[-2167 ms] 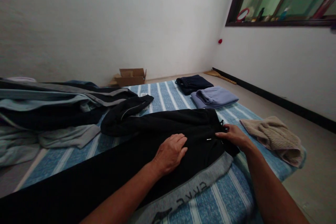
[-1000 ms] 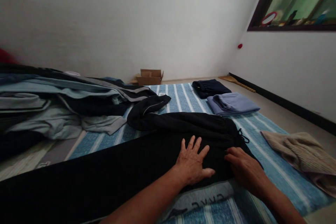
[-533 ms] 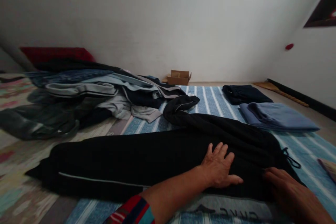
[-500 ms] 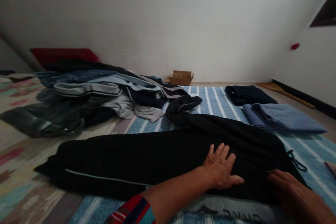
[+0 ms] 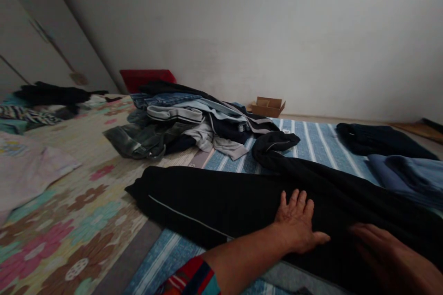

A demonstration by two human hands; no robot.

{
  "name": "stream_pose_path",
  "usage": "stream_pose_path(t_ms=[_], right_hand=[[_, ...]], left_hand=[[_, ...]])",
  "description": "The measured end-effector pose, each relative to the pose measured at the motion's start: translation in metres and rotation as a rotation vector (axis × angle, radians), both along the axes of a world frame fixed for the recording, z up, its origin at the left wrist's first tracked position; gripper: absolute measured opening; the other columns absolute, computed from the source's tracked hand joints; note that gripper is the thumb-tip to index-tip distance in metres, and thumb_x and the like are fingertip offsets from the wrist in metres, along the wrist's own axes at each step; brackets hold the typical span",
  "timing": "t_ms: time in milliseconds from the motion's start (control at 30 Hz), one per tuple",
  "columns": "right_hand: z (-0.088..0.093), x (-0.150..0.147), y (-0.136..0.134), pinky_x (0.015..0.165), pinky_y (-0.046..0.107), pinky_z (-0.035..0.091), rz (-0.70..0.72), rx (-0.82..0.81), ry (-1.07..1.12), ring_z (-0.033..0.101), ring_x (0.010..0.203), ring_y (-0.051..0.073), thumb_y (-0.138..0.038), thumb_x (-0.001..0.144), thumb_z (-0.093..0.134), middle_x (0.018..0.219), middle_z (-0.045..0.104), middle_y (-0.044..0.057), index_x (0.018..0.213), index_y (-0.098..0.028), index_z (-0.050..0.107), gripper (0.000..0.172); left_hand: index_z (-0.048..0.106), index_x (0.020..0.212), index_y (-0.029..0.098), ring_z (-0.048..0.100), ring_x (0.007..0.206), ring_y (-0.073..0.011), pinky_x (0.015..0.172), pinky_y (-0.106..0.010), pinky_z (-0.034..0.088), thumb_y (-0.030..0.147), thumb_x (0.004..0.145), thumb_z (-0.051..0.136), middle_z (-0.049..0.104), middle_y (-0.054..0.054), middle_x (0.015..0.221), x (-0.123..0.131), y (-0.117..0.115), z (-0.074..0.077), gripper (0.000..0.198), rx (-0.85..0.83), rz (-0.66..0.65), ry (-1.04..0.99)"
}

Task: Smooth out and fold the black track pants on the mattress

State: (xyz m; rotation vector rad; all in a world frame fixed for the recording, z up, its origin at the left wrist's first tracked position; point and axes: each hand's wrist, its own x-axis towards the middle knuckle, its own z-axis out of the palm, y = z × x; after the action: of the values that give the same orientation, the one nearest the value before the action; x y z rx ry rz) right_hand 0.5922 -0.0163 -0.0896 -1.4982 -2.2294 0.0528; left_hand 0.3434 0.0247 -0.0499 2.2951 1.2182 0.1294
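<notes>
Black sweatpants lie stretched across the bed, a thin pale stripe running along the near leg. The other leg trails away behind it, its end curled near the clothes pile. My left hand rests palm down on the black cloth, fingers spread. Over the upper part of the pants is my right hand, somewhat blurred, its fingers stretched out toward the left and nothing visible in them. Under the near edge of the pants, a grey cloth shows partly.
A heap of clothes sits beyond the pants. Folded dark trousers and folded blue jeans lie at right. A pink garment and dark clothes are at left. A cardboard box stands by the wall.
The view has swung left, bringing in more of the floral bedding. My right hand has let go of its pinch near the waist and its fingers have straightened. My left hand stays on the cloth.
</notes>
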Motion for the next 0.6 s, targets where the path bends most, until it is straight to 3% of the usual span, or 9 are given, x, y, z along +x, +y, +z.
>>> stream_pose_path(t_ms=[100, 167, 367, 600], right_hand=[[0.01, -0.053, 0.018, 0.091, 0.033, 0.049, 0.069, -0.072, -0.032, 0.056, 0.111, 0.02, -0.039, 0.089, 0.034, 0.126, 0.057, 0.004, 0.117, -0.028, 0.06, 0.039], [0.006, -0.072, 0.028, 0.099, 0.037, 0.043, 0.056, -0.096, -0.073, 0.049, 0.12, 0.022, -0.04, 0.091, 0.031, 0.132, 0.051, 0.009, 0.122, -0.019, 0.058, 0.046], [-0.024, -0.075, 0.03, 0.106, 0.05, 0.029, 0.004, -0.091, -0.25, 0.028, 0.134, 0.025, -0.047, 0.091, 0.032, 0.144, 0.033, 0.01, 0.135, -0.017, 0.044, 0.055], [-0.018, -0.083, 0.027, 0.108, 0.048, 0.027, -0.038, -0.109, -0.311, 0.023, 0.136, 0.025, -0.054, 0.091, 0.032, 0.147, 0.028, 0.011, 0.138, -0.014, 0.039, 0.062]], left_hand=[[0.017, 0.145, 0.007, -0.01, 0.14, -0.028, 0.109, -0.056, -0.006, 0.062, 0.084, 0.024, 0.003, -0.016, 0.153, -0.002, 0.0, 0.002, 0.083, 0.005, -0.012, -0.009], [0.017, 0.145, 0.006, -0.008, 0.14, -0.0279, 0.11, -0.055, -0.005, 0.059, 0.084, 0.027, 0.003, -0.017, 0.153, -0.006, 0.0, 0.003, 0.082, -0.002, -0.035, -0.018], [0.017, 0.144, 0.004, -0.005, 0.14, -0.0262, 0.112, -0.049, 0.0, 0.051, 0.084, 0.038, 0.003, -0.019, 0.153, -0.021, 0.004, 0.008, 0.08, -0.028, -0.095, -0.01], [0.016, 0.144, 0.008, -0.007, 0.14, -0.0259, 0.111, -0.05, 0.0, 0.061, 0.084, 0.037, 0.006, -0.016, 0.153, -0.037, 0.01, 0.008, 0.083, 0.025, -0.126, 0.04]])
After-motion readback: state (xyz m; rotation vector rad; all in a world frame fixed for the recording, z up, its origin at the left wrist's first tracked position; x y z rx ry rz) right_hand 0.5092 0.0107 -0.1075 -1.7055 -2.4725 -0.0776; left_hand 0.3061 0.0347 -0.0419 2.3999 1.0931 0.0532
